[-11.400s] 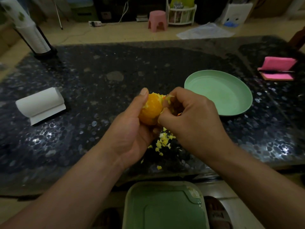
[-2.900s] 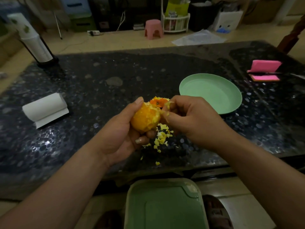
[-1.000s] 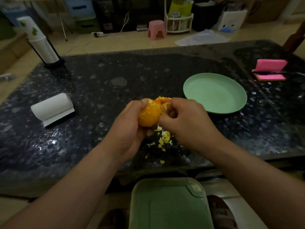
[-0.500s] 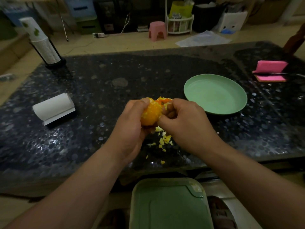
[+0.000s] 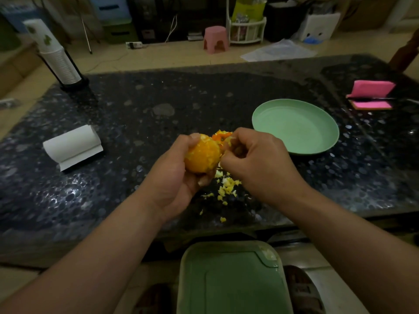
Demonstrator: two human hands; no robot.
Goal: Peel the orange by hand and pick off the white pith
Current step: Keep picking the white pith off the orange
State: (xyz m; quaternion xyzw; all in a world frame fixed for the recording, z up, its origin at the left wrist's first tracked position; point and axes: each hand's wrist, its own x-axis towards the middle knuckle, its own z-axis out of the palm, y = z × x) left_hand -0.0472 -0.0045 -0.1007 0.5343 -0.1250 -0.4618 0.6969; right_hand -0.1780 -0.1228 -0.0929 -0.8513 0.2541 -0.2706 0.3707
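Little has shifted: left fingers point(image 5: 205, 180) grip the orange point(image 5: 201, 158), right fingers point(image 5: 235, 141) pinch its peel point(image 5: 223, 134); plate point(image 5: 294, 128) beyond, scraps point(image 5: 227, 189) beneath.

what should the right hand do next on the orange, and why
Probably tear the pinched bit away and drop it on the scraps. The right hand pinches at the far side of the orange, where peel shows, while the left hand grips it.

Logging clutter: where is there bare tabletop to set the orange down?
Bare: between the paper roll and the left hand holding the orange; the middle, between cup stack and green plate. Crowded: peel scraps beside the right hand, near the front edge.
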